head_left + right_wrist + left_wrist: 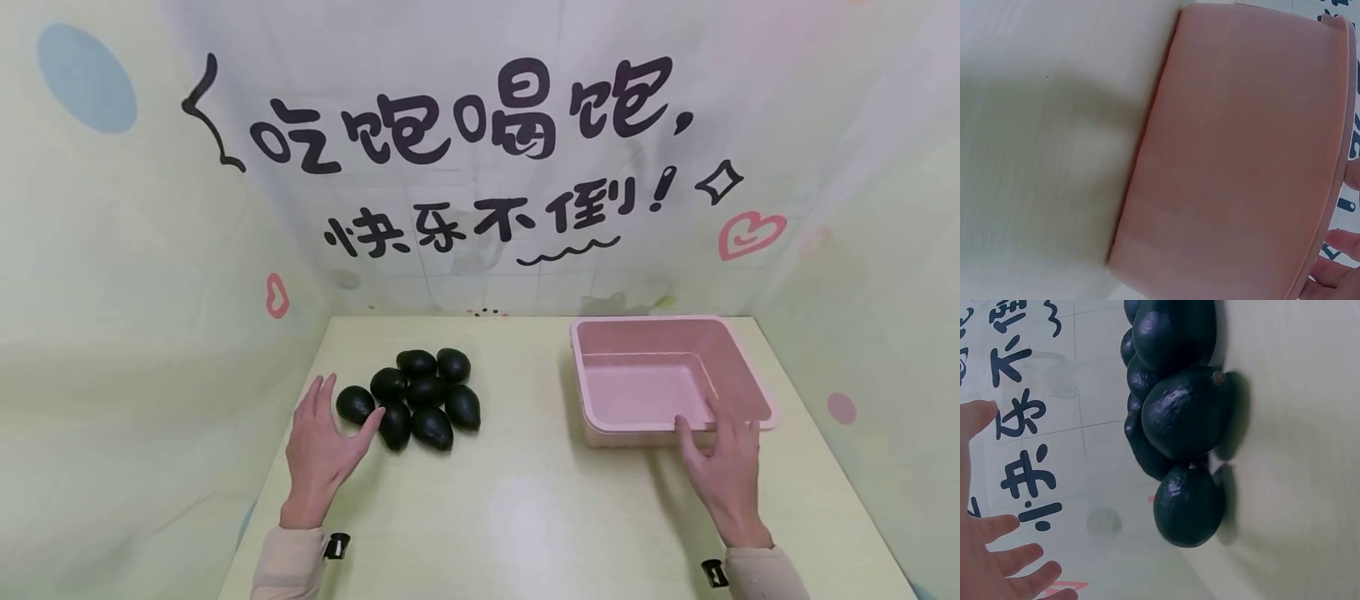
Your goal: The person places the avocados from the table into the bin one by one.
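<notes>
Several dark green-black avocados [427,392] lie clustered on the left part of the table, seen close up in the left wrist view as smooth avocados [1185,412]. My left hand [326,442] is spread just left of and in front of them, its thumb near the closest ones and nothing in its grasp. On the right is a pink plastic bin [637,379] with nothing in it. My right hand [723,471] is at the bin's near rim, fingers reaching over the edge. In the right wrist view the fingertips [1344,240] show right at the rim of the bin [1241,150].
Both stand on a pale wood-grain table [517,500]. A printed fabric backdrop [465,183] with dark lettering rises behind the table, and similar curtains [135,350] hang at both sides. A strip of table separates the avocados from the bin.
</notes>
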Demonstrator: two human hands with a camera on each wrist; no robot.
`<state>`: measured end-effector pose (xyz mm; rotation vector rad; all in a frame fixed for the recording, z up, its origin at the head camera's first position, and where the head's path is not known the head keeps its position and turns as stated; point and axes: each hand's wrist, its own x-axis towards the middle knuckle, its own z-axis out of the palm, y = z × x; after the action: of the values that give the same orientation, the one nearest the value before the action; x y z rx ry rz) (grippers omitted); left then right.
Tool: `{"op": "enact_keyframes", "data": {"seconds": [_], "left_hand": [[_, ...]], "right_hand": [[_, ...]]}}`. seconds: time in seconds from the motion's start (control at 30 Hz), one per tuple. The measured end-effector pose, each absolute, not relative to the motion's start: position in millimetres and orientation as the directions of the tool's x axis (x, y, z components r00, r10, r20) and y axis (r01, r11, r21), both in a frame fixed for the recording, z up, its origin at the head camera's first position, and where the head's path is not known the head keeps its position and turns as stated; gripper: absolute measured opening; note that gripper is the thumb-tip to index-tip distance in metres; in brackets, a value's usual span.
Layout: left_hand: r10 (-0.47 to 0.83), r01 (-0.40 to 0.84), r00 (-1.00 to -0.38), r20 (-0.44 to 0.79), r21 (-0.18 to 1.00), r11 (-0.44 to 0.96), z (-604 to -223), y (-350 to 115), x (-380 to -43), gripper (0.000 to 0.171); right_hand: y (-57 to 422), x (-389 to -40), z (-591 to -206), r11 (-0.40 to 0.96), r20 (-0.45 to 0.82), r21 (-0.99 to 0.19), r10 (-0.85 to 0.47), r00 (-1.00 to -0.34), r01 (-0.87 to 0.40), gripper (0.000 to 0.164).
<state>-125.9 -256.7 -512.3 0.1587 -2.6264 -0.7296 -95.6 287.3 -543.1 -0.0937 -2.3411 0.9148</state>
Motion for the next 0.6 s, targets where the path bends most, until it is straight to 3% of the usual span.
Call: {"op": "enact_keyframes", "data": {"seconds": [0.6], "left_hand": [[-0.246,-0.06,-0.929,0.277,0.542,0.838,-536,-265,-137,0.085]], "right_hand": [[285,-95,-551,0.776,0.551,-0.606,0.255,-0.795,-0.171,0.033]]}}
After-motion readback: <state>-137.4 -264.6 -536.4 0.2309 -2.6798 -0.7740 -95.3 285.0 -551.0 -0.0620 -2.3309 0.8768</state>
